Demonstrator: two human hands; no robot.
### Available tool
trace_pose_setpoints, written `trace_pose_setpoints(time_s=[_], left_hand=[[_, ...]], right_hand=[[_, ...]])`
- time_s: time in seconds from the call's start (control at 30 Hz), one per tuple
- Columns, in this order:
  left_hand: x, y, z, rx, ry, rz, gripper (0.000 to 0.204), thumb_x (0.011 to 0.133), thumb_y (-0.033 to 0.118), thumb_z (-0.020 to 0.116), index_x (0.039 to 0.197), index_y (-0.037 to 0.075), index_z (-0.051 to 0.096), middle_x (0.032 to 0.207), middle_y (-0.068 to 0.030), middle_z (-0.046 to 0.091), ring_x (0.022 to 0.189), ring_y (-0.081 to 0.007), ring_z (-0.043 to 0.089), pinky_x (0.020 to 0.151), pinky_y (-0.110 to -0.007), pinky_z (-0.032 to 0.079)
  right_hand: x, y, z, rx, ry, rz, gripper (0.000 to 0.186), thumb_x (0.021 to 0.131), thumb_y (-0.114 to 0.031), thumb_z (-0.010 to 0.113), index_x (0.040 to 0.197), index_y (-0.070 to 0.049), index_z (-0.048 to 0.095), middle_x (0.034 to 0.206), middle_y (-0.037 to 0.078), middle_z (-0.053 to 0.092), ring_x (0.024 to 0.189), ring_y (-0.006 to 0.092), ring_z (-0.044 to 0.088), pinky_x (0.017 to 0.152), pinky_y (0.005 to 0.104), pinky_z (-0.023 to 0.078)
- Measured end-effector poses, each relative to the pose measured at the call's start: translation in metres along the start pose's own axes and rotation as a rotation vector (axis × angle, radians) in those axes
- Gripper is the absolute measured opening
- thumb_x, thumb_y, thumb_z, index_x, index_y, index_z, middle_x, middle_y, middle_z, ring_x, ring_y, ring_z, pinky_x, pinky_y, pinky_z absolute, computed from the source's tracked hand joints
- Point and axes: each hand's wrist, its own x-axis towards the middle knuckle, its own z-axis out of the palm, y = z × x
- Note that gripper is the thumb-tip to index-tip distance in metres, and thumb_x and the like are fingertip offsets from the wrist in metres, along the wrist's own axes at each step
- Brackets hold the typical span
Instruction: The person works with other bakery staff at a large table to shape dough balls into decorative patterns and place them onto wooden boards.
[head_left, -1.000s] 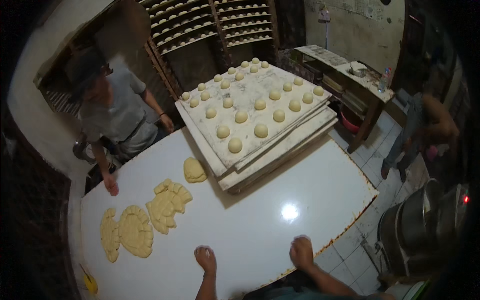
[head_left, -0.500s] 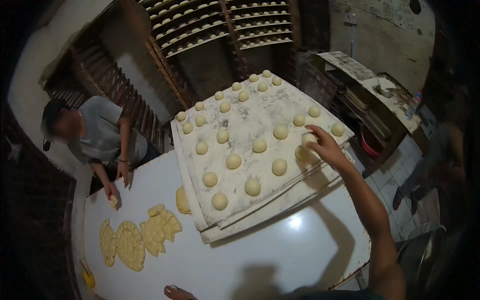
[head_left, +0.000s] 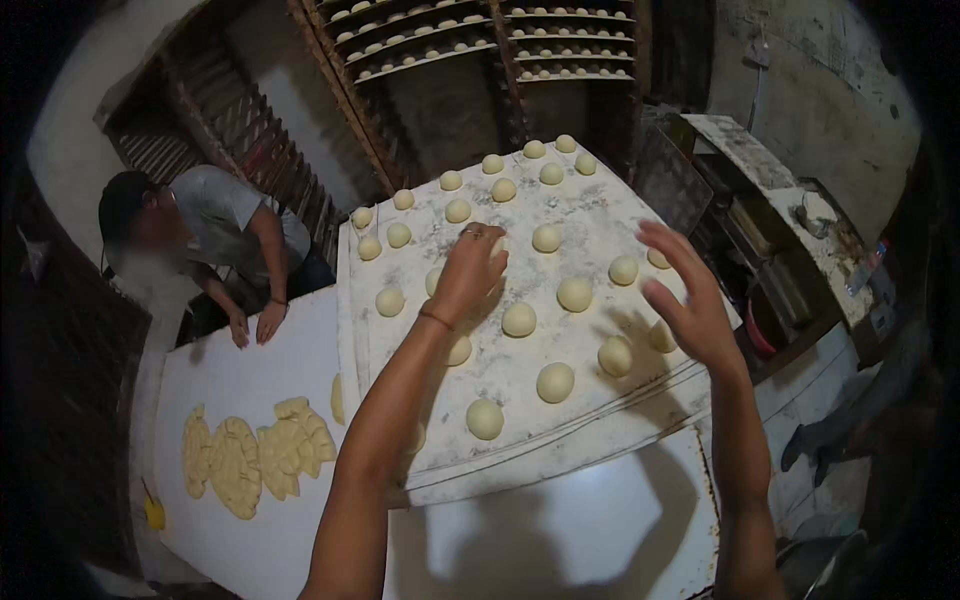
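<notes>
My left hand [head_left: 472, 266] is over the middle of the floured board [head_left: 450, 390], its fingers curled on a pale dough ball [head_left: 500, 246] that is mostly hidden behind them. My right hand [head_left: 685, 295] hovers at the board's right side, fingers spread, with round dough balls [head_left: 620, 270] beneath and beside it. The board tops a stack of boards on the white table and carries several more dough balls spaced in rough rows.
A co-worker [head_left: 205, 245] leans at the white table's [head_left: 200, 370] left edge, near flattened dough pieces [head_left: 235, 465]. Racks [head_left: 570, 45] of dough balls stand behind. A cluttered bench [head_left: 755, 155] is at the right, with another person's legs [head_left: 815, 445] below.
My left hand has risen from the table's front edge onto the board. My right hand reached onto the board, onto a ball, and is now open above it. The co-worker's hands moved slightly.
</notes>
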Motion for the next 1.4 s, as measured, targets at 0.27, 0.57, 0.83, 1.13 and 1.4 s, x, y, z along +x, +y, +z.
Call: trace_pose_setpoints(time_s=[0.27, 0.57, 0.83, 1.13, 1.4], left_hand=[[-0.078, 0.055, -0.082, 0.006, 0.127, 0.2, 0.043, 0.086, 0.025, 0.06, 0.123, 0.005, 0.051, 0.137, -0.0169, 0.039, 0.13, -0.0406, 0.028, 0.107, -0.046, 0.024], [-0.516, 0.063, -0.118, -0.286, 0.047, -0.769, 0.027, 0.087, 0.014, 0.061, 0.11, 0.003, 0.056, 0.111, -0.0137, 0.059, 0.106, -0.0287, 0.054, 0.091, -0.035, 0.042], [-0.635, 0.041, -0.185, -0.59, -0.393, -0.877, 0.042, 0.09, 0.029, 0.058, 0.123, 0.004, 0.051, 0.124, -0.0184, 0.053, 0.117, -0.0325, 0.049, 0.099, -0.039, 0.037], [-0.7, -0.073, -0.236, -0.518, 0.084, -1.039, 0.028, 0.087, 0.015, 0.06, 0.112, 0.001, 0.058, 0.107, -0.0118, 0.061, 0.101, -0.0231, 0.057, 0.086, -0.033, 0.046], [-0.631, -0.052, -0.099, -1.157, -0.144, -0.84, 0.044, 0.088, 0.029, 0.063, 0.114, 0.001, 0.039, 0.102, -0.0044, 0.046, 0.09, -0.0111, 0.046, 0.076, -0.026, 0.045]], right_hand=[[-0.406, -0.036, -0.019, 0.21, 0.594, 0.892, 0.023, 0.09, -0.019, 0.051, 0.096, 0.002, 0.057, 0.095, 0.011, 0.059, 0.086, 0.018, 0.055, 0.079, 0.0308, 0.045], [-0.399, -0.141, 0.297, 0.659, -0.959, 0.792, 0.033, 0.091, -0.026, 0.058, 0.115, -0.003, 0.057, 0.096, 0.003, 0.062, 0.086, 0.0109, 0.056, 0.079, 0.0243, 0.046], [-0.237, -0.154, 0.52, 0.404, -0.462, 0.702, 0.03, 0.089, -0.021, 0.059, 0.109, 0.002, 0.06, 0.095, 0.009, 0.066, 0.086, 0.0146, 0.06, 0.075, 0.0267, 0.048], [-0.131, -0.132, 0.622, -0.242, -0.417, 0.682, 0.046, 0.083, -0.038, 0.061, 0.099, 0.004, 0.051, 0.096, 0.026, 0.06, 0.09, 0.0385, 0.06, 0.076, 0.0435, 0.048], [-0.361, -0.268, 0.498, 0.797, 0.115, 1.306, 0.028, 0.089, -0.025, 0.059, 0.103, -0.001, 0.052, 0.098, 0.008, 0.057, 0.089, 0.0153, 0.056, 0.078, 0.0293, 0.048]])
